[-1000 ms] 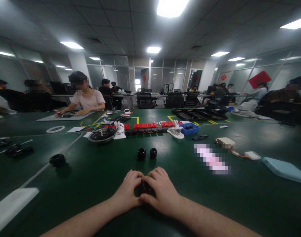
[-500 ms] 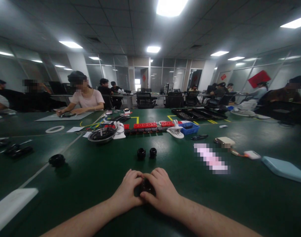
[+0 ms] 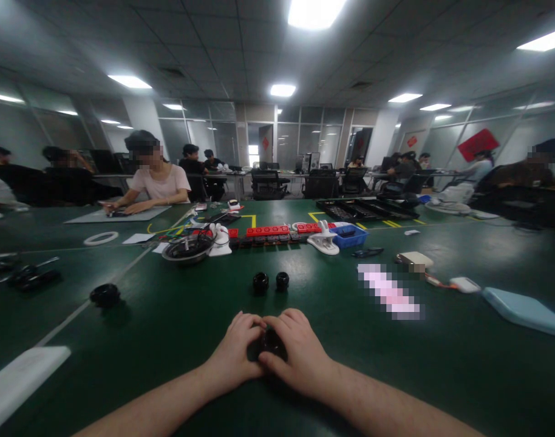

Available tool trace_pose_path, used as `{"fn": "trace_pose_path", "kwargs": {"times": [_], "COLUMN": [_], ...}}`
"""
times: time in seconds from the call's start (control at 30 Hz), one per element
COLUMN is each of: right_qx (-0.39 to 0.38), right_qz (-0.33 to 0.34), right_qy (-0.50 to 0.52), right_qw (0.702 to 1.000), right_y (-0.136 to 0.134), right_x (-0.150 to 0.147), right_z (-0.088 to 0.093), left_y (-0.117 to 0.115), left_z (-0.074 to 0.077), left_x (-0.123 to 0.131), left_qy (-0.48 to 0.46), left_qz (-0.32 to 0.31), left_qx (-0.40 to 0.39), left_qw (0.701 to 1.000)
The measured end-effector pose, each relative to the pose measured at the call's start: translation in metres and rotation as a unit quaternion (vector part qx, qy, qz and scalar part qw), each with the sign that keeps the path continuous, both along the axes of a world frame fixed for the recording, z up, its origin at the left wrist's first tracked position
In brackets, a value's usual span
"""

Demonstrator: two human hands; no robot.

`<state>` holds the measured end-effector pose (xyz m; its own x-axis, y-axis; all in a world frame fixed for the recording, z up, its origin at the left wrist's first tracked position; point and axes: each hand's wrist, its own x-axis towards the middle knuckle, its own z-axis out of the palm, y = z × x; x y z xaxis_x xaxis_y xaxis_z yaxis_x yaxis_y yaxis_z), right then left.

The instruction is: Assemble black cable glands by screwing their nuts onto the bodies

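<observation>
On the green table directly in front of me, my left hand (image 3: 238,346) and my right hand (image 3: 300,352) curve around a shiny dark round object (image 3: 272,345). Fingertips of both hands meet at its far side, and the thumbs come together on the near side. Much of the object is hidden by my fingers, so its kind cannot be made out. Just beyond the hands stand two glossy black round pieces, a left one (image 3: 260,283) and a right one (image 3: 282,281). Another black round piece (image 3: 105,295) lies off to the left.
Farther back are a metal bowl (image 3: 186,256) with dark contents, a row of red blocks (image 3: 267,231), a white clip stand (image 3: 323,243) and a blue basket (image 3: 349,238). A light-blue case (image 3: 526,311) lies right, a white slab (image 3: 22,385) near left. A person (image 3: 156,182) sits across.
My hands keep almost the same place around the dark object, with only a slight shift of the right fingers. The pieces on the table have not moved.
</observation>
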<state>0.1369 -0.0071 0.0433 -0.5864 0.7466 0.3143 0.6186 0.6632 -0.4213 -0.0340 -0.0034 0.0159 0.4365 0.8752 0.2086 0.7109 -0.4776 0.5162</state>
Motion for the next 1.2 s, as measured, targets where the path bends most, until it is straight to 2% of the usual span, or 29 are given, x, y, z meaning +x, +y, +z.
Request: {"fn": "trace_pose_path", "kwargs": {"times": [0.37, 0.6, 0.93, 1.2], "right_qx": [-0.002, 0.004, 0.0, 0.01], "right_qz": [0.073, 0.107, 0.118, 0.117], "right_qy": [0.017, 0.024, -0.008, -0.041], "right_qw": [0.997, 0.994, 0.993, 0.992], "right_y": [0.0, -0.004, -0.009, -0.014], "right_x": [-0.001, -0.004, -0.005, -0.005], "right_z": [0.005, 0.004, 0.011, 0.012], "left_y": [0.001, 0.002, 0.003, 0.007], "left_z": [-0.001, -0.002, -0.006, -0.007], "left_x": [-0.002, 0.001, 0.001, -0.003], "left_qy": [0.002, -0.033, 0.017, 0.03], "left_qz": [0.007, 0.035, 0.037, 0.058], "left_qx": [-0.02, -0.036, 0.023, 0.003], "left_qw": [1.0, 0.998, 0.999, 0.998]}}
